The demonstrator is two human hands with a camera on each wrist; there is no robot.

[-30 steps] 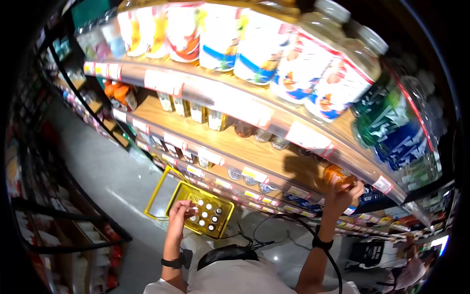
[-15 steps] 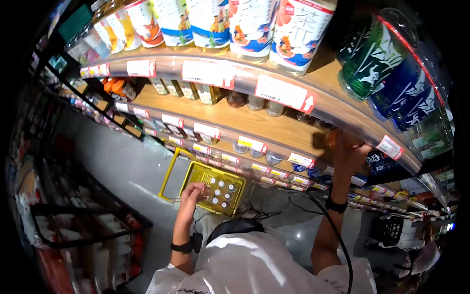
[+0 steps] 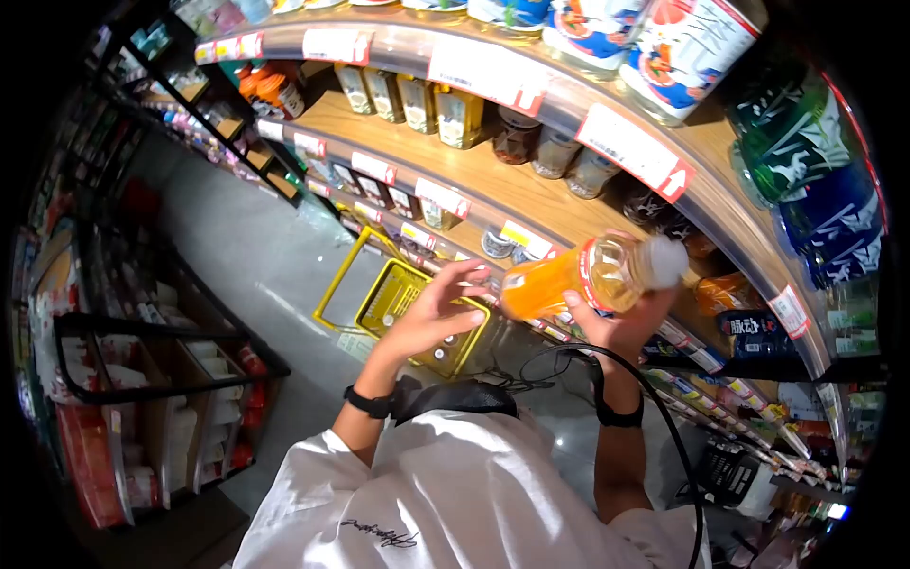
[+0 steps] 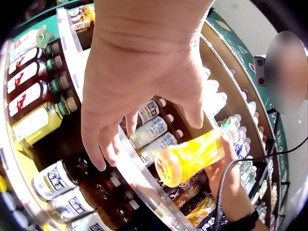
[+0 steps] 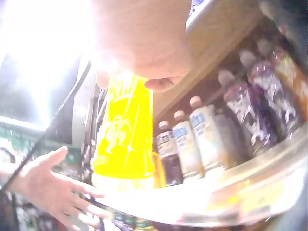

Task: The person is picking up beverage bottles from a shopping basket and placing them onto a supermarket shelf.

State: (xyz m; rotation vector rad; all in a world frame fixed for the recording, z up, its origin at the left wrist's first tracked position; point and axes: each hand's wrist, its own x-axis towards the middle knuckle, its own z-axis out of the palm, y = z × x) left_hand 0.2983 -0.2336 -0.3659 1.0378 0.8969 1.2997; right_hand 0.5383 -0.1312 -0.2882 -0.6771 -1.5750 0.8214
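An orange drink bottle (image 3: pixel 559 280) with a pale cap is gripped near its neck by my right hand (image 3: pixel 621 322), its base pointing left toward my other hand. My left hand (image 3: pixel 431 318) is spread, fingers apart, just beside the base and not touching it. In the left wrist view the bottle (image 4: pixel 190 156) lies tilted below my left hand (image 4: pixel 144 82), with a gap between them. The right wrist view has the bottle (image 5: pixel 124 130) hanging from my right hand (image 5: pixel 144 43), and my left hand (image 5: pixel 53 190) open at lower left.
A yellow basket (image 3: pixel 379 294) holding bottles stands on the floor below my left hand. Shelves of bottles with a price-tag rail (image 3: pixel 630 152) curve across the front and right. A black cable (image 3: pixel 678 427) loops by my right arm. A black-railed display (image 3: pixel 171 394) stands at left.
My right hand has come out from the shelf with the orange bottle, moving left toward my body. My left hand has risen from over the basket toward the bottle and spread its fingers.
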